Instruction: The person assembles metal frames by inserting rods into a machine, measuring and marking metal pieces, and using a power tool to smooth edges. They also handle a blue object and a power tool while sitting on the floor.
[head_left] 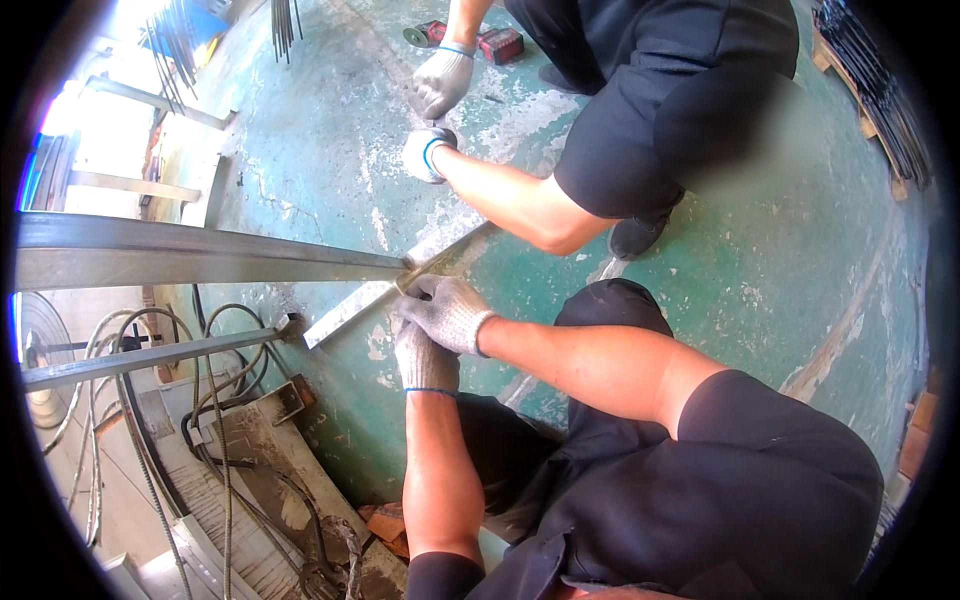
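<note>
My right hand [450, 312], in a white knit glove, is closed just above my gloved left hand [428, 362], and the two overlap. A narrow yellowish strip [428, 267] runs from the right fingertips toward the upper right; its exact kind is unclear. The left fingers are curled and partly covered, so what they grip is hidden. Both hands are beside the foot of a grey metal post [220, 250]. Under that foot, a flat pale metal bar [345, 315] lies aslant on the floor.
Opposite me a person crouches; their gloved hands [443, 82] meet around something small. Behind them lies a red cordless angle grinder [498, 45]. A second metal post [160, 360], tangled cables [205, 400] and a dirty metal channel [270, 450] crowd the left. Dark rods [870, 90] are stacked at far right.
</note>
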